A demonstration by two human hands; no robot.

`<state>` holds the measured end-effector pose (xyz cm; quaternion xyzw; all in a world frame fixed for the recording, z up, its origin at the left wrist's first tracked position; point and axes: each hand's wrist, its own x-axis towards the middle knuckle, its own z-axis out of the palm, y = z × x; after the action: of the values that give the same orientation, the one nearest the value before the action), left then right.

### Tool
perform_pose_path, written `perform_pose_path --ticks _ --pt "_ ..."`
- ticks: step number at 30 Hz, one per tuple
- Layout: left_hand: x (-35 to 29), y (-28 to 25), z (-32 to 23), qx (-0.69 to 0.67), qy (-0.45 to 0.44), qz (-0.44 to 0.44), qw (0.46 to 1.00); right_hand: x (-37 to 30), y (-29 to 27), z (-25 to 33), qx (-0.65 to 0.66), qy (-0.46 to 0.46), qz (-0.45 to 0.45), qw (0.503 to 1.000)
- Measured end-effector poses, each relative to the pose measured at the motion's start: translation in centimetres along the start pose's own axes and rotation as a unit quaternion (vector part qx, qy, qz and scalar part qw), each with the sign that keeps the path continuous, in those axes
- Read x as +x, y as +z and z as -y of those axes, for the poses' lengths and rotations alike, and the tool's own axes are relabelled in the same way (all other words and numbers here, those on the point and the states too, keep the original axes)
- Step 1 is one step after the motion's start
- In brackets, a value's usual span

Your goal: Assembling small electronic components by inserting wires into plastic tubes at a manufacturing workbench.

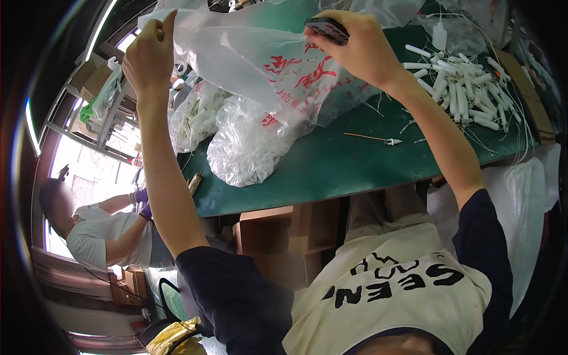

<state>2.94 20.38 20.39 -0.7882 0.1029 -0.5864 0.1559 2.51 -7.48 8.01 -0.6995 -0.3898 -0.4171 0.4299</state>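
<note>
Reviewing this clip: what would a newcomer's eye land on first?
Most likely the big translucent bag with red print, spread between the raised left hand and the right hand, which also grips a dark object. Next comes the heap of white tubes with thin wires, toward the right end of the green table.

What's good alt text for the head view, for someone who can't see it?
A person's raised left hand grips the edge of a translucent plastic bag with red print above a green table, while the right hand by the bag holds a dark object. White cylindrical pieces with wires are piled at right; a purple-gloved co-worker is at left.
</note>
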Motion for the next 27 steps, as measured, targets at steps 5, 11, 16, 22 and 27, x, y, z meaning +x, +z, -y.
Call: perform_pose_path --ticks 5,11,16,22,27 --pt "-0.2 -1.6 1.5 -0.044 -0.034 -0.146 0.988 1.1 -1.4 3.2 -0.007 0.015 -0.077 0.997" --pt "-1.1 -0.1 -1.0 -0.04 -0.069 0.062 0.995 -0.1 -1.6 0.2 -0.114 0.005 -0.016 0.993" --pt "-0.8 -0.3 0.5 0.043 -0.116 0.095 0.988 -0.1 -4.1 2.1 -0.028 -0.05 -0.07 0.996" --pt "-2.0 0.5 3.8 0.148 -0.264 0.181 0.936 -3.4 -6.1 -0.3 -0.047 0.006 -0.073 0.996" --pt "-4.4 1.8 2.8 0.063 -0.209 0.222 0.95 -6.6 -6.9 -2.2 -0.071 0.057 -0.039 0.995"
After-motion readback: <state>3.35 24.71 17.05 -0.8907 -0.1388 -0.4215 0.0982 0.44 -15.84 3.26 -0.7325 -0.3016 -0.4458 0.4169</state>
